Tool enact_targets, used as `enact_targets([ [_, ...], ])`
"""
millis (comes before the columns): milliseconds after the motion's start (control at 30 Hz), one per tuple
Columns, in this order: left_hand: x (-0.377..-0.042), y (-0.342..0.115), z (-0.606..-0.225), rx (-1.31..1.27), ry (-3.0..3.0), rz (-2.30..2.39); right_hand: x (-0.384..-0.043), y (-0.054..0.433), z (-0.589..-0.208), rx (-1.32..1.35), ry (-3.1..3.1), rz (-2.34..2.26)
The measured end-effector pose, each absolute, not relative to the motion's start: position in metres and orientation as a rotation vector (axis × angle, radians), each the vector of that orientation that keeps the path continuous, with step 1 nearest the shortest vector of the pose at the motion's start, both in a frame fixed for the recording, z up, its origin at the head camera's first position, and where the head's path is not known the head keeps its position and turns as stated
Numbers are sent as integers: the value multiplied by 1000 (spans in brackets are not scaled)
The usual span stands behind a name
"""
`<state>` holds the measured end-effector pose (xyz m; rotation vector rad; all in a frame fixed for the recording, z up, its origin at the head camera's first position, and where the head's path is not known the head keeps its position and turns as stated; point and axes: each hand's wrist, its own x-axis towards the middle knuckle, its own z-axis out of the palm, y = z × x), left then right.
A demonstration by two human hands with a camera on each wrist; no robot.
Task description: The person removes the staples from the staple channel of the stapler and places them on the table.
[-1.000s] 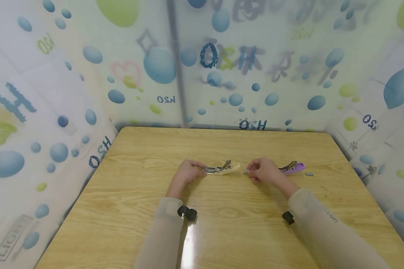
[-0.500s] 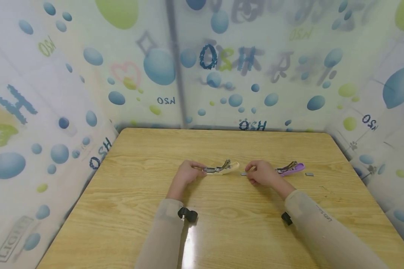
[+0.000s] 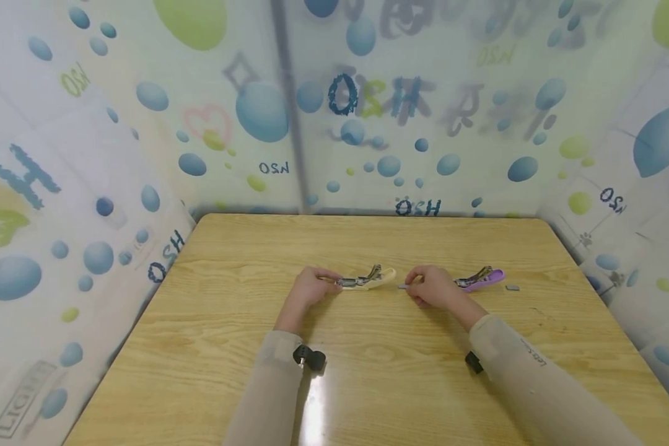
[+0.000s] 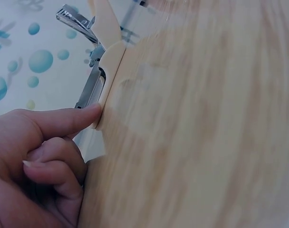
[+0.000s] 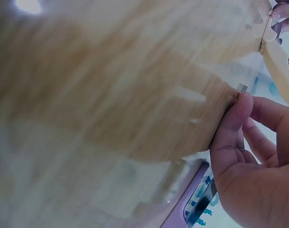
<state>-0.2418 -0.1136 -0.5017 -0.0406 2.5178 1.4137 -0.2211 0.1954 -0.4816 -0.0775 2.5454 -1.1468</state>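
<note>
My left hand [image 3: 310, 286] grips the front end of a cream stapler [image 3: 383, 280], which lies on the table with its metal top part raised. In the left wrist view a fingertip rests at the end of the stapler's cream body [image 4: 113, 54], and other fingers are curled. Between thumb and finger my right hand [image 3: 435, 287] pinches a small grey staple strip [image 3: 402, 287] at the tabletop, to the right of the cream stapler. Only the strip's end [image 5: 242, 88] shows past the fingertips in the right wrist view. A purple stapler [image 3: 493, 279], its top raised too, lies behind the right hand, which partly covers it.
Another grey staple strip [image 3: 512, 287] lies on the wooden table [image 3: 368, 390] to the right of the purple stapler. Curtains [image 3: 334, 142] printed with bubbles stand at the table's back edge and along both sides.
My right hand has shifted slightly left and brought the staple strip from a tilted pose down flat at the tabletop. The left hand and the cream stapler have stayed put.
</note>
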Motion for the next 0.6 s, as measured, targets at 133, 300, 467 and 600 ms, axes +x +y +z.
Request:
enact_targets([
  [133,-242,-111,-502,-11,2507,1419,-220,197,-481,-66,2556,-1139],
  [300,-243,-110,-504,-15,2489,1441,-218,199,-478,-75,2541,-1140],
  [467,-246,-112,-507,-3,2476,1449,-221,209,-451,-133,2532,-1130],
  [600,-247,-116,-508,51,2521,1404,-221,226,-416,-198,2589,-1090],
])
